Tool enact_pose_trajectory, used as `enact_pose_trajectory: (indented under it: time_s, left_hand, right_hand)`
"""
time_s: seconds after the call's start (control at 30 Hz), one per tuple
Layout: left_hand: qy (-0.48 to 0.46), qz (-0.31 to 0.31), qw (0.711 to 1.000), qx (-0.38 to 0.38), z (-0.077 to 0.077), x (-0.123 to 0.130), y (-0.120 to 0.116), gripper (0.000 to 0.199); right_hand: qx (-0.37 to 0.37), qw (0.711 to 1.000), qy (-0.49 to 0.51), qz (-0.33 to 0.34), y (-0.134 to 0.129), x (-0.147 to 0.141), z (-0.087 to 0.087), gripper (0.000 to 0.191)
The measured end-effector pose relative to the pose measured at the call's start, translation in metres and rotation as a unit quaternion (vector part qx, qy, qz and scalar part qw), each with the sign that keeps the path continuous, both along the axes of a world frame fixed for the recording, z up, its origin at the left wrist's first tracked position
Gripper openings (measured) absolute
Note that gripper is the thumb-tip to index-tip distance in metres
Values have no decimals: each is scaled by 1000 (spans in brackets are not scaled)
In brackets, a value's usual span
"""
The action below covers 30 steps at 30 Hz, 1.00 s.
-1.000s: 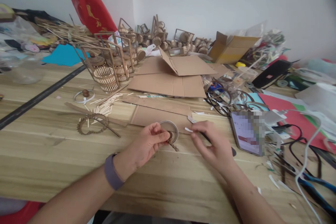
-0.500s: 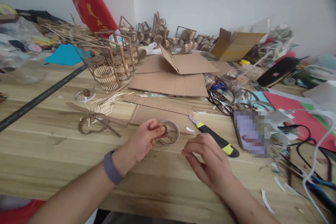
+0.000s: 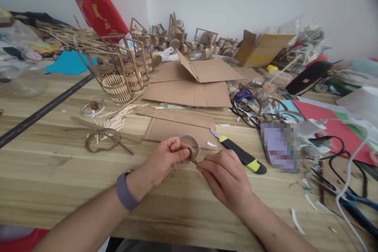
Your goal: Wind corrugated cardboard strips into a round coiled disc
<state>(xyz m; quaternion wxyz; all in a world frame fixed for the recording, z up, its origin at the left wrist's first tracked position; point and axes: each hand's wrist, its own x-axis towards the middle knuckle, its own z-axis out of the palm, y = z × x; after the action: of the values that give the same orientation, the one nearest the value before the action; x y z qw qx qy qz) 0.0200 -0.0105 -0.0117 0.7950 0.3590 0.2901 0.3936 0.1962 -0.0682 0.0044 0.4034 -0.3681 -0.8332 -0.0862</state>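
My left hand (image 3: 162,160) pinches a small dark brown round piece (image 3: 190,151) between thumb and fingers. Close beside it, my right hand (image 3: 226,173) has its fingertips pressed together at the piece's lower right edge; a thin dark bit shows there, too small to name. Just behind the fingers lies a pale ring (image 3: 198,145), like a roll of tape, partly covered by my left hand. A black and yellow utility knife (image 3: 240,153) rests beyond my right hand, blade out towards the cardboard.
Flat cardboard (image 3: 186,92) lies ahead. Small slatted wooden baskets (image 3: 116,88) with tall handles stand at left, near loose pale sticks (image 3: 119,120) and a notched brown ring (image 3: 103,147). A phone (image 3: 279,147), cables and coloured paper (image 3: 327,130) occupy the right side.
My right hand has moved left, and its fingertips now meet the small brown piece in my left hand. The whole view has shifted slightly.
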Motion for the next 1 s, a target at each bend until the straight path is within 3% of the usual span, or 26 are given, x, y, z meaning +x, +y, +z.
enact_pose_trajectory:
  time_s: [0.53,1.0]
  left_hand:
    - [83,-70,984,139,3,-7,0,56]
    - [173,-82,954,230,8,-12,-2,43]
  right_hand:
    - [-28,999,41,-7,0,6,0,12]
    - [-53,996,67,22,3,5,-2,10]
